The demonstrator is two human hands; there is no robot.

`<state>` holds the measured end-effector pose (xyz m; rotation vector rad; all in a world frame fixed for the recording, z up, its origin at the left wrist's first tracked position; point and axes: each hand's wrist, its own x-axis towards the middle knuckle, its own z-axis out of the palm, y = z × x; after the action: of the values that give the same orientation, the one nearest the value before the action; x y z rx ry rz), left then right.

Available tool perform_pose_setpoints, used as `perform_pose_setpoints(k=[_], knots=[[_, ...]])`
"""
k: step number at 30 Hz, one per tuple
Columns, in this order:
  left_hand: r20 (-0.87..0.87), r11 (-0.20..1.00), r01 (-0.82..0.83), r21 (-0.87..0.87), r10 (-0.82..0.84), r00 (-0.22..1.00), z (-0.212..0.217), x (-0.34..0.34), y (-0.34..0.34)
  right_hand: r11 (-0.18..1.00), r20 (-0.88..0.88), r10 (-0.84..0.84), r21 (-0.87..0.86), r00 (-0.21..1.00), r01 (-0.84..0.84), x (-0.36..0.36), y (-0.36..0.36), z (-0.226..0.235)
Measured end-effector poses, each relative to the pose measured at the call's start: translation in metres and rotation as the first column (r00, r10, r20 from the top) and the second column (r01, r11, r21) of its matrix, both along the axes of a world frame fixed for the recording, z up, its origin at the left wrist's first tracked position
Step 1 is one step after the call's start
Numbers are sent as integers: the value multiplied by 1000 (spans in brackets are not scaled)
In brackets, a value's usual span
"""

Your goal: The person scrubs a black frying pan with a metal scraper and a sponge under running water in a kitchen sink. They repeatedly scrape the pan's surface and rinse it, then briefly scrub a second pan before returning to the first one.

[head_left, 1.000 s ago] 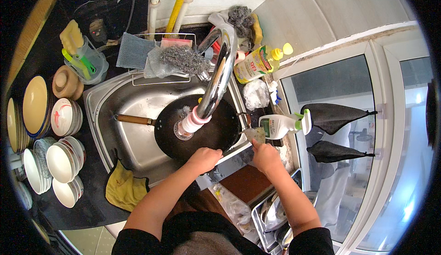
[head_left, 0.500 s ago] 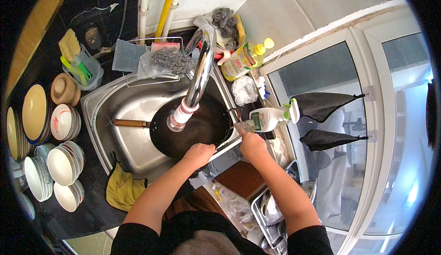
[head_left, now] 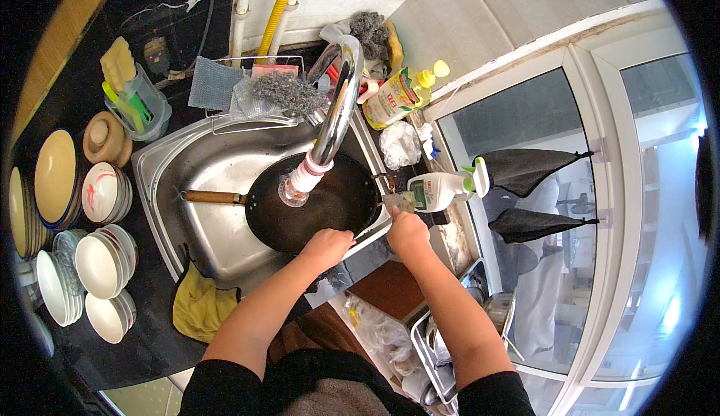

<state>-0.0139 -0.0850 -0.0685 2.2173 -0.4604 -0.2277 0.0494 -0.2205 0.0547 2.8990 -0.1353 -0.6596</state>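
Holding a flat scraper-like tool point(head_left: 399, 203) in the right hand point(head_left: 409, 234) beside a white spray bottle point(head_left: 441, 189), with the left hand point(head_left: 328, 249) curled at the near edge of a dark pan point(head_left: 337, 204) in a steel sink point(head_left: 196, 232), below a chrome faucet point(head_left: 342, 108).

Both arms bare, stretched fwd & converging. L forearm point(head_left: 259, 307) slants inward to the R; L hand point(head_left: 327, 249) back up, fingers curled, tips partly hidden. R forearm point(head_left: 455, 303) slants inward to the L; R hand point(head_left: 409, 234) closed, slightly farther fwd. Hands apart, approx. level w/ wrists.
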Motion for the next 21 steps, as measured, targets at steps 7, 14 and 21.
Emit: perform_pose_setpoints(k=[7, 14, 21], knots=[[-15, 999, 28, -28, -28, 999, -1, 0, -3, 995, 152, 57, 76, 987, -70, 29, -13, -28], [-3, 1000, 4, -24, -4, 1000, -5, 0, 2, 993, -75, 121, 13, 990, -120, -6, -23, -1], [-21, 999, 12, -44, -13, 1000, -4, -1, -1, 993, -13, 112, 34, 994, -112, -28, -38, 8]])
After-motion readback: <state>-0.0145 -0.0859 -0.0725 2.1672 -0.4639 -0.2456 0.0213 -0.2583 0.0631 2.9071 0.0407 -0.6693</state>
